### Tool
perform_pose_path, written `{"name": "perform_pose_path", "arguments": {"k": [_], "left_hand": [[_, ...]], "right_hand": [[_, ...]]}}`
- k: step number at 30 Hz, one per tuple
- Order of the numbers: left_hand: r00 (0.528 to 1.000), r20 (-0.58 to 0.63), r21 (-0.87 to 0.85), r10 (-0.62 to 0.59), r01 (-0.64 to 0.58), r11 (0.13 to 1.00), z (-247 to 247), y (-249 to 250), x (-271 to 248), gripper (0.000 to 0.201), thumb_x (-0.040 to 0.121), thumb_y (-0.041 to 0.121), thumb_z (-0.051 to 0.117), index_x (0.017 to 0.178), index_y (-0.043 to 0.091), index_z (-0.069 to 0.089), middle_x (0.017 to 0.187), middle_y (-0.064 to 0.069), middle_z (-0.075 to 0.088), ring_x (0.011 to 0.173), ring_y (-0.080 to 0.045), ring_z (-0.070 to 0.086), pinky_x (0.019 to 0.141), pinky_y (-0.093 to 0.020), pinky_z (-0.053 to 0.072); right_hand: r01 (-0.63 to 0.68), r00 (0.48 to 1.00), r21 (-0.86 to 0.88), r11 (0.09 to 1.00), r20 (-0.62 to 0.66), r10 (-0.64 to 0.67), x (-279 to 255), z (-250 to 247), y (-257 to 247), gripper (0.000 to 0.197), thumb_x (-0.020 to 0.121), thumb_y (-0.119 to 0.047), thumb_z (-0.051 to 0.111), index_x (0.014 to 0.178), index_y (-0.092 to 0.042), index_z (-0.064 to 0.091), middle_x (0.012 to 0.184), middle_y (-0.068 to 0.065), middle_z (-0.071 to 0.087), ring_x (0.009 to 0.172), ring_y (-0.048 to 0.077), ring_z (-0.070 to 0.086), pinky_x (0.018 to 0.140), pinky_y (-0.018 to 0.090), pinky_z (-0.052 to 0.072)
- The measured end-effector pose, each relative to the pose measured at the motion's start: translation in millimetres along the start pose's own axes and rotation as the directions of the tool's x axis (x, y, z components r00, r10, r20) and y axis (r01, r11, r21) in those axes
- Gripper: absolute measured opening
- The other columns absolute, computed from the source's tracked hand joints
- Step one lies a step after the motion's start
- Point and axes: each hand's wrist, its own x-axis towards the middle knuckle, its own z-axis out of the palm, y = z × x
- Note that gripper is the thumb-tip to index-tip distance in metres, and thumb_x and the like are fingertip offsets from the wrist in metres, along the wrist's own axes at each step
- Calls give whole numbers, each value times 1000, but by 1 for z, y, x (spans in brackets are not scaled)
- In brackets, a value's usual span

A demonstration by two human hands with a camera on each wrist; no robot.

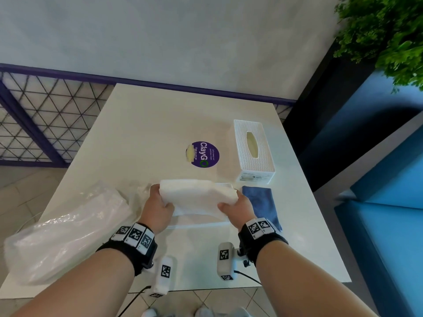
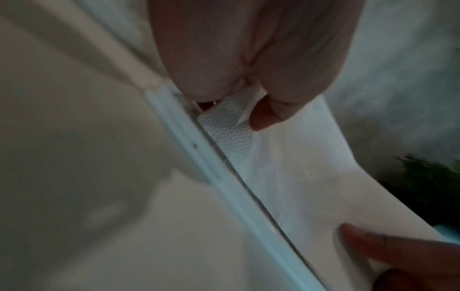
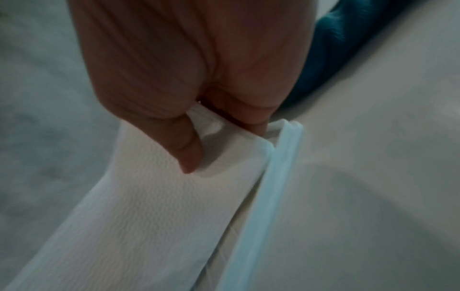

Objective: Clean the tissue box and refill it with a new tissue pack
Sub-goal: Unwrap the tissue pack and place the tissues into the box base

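The stack of tissues [image 1: 196, 195] is being held just above the near middle of the desk [image 1: 142, 124], over a flat white tray piece [image 1: 201, 224] that looks like the bottom of the tissue box. The left hand [image 1: 158, 208] is gripping the left end and the right hand [image 1: 238, 209] is gripping the right end, with thumbs on top and fingers under, likely so the soft stack is staying together and not sagging. The white tissue box [image 1: 254, 149] is standing further back on the right, its oval hole showing nothing sticking out. A blue cloth [image 1: 263, 202] is lying just beside the right hand, ready for wiping. A crinkly clear plastic wrapper [image 1: 66, 229] is lying on the left; whether it is holding anything is hard to tell.
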Motion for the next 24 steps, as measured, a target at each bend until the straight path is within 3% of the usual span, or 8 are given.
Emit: {"name": "perform_pose_path", "arguments": {"k": [4, 7, 11, 12, 16, 19, 21, 24], "left_hand": [[999, -30, 33, -12, 13, 999, -18, 12, 13, 53, 85, 4, 58, 132, 9, 36, 105, -5, 56, 91, -24, 55, 78, -30, 42], [997, -25, 22, -68, 69, 997, -28, 15, 21, 48, 85, 14, 62, 129, 11, 42, 110, -5, 60, 90, -22, 59, 67, -31, 51], [990, 27, 98, -137, 134, 986, -25, 2, 21, 47, 86, 16, 60, 129, 9, 43, 111, -7, 60, 90, -25, 62, 71, -39, 58], [990, 44, 157, -135, 127, 979, -24, -1, 21, 47, 87, 18, 60, 130, 9, 43, 112, -8, 61, 93, -27, 62, 76, -39, 57], [997, 67, 492, -38, 0, 870, -21, -6, 15, 53, 89, 24, 55, 138, 10, 37, 129, -12, 51, 107, -30, 58, 91, -38, 48], [976, 50, 568, 210, -201, 798, -21, -4, 7, 52, 90, 21, 53, 140, 18, 38, 135, -6, 43, 106, -27, 57, 88, -36, 49], [925, 182, 629, 332, -370, 684, -18, -7, 3, 43, 90, 21, 52, 133, 24, 50, 131, 0, 49, 110, -23, 53, 93, -34, 44], [916, 332, 773, 225, -401, 491, -14, -11, -3, 35, 91, 27, 44, 124, 36, 55, 128, 9, 51, 115, -20, 48, 94, -36, 34]], "right_hand": [[90, 996, 12, 996, 2, -90, 6, -12, -23, 27, 86, -20, 66, 110, -19, 54, 92, -4, 63, 86, 16, 61, 65, 20, 47], [39, 998, 33, 999, 41, -40, 11, -14, -34, 26, 89, -23, 62, 112, -16, 53, 102, 3, 66, 96, 24, 66, 70, 36, 59], [-77, 993, -73, 994, 87, 83, 14, -6, -28, 37, 92, -27, 56, 127, -19, 45, 114, 6, 61, 96, 29, 64, 40, 27, 53], [-82, 993, -126, 989, 80, 92, 16, -3, -25, 40, 92, -29, 56, 129, -19, 44, 116, 6, 61, 97, 30, 64, 43, 27, 54], [-104, 993, -454, 885, 6, 120, 16, -6, -17, 57, 91, -41, 52, 141, -20, 34, 129, 11, 57, 107, 29, 63, 84, 37, 55], [-44, 997, -562, 826, -81, -2, 11, -8, -19, 46, 93, -36, 48, 136, -21, 40, 133, 8, 50, 109, 28, 61, 85, 36, 52], [69, 994, -566, 822, -34, -106, 7, -1, -20, 38, 91, -31, 51, 128, -24, 49, 129, 4, 52, 112, 25, 58, 90, 36, 50], [174, 982, -633, 754, 163, -90, 3, 16, -16, 37, 89, -35, 54, 126, -30, 55, 132, -2, 48, 122, 20, 48, 100, 35, 45]]}}
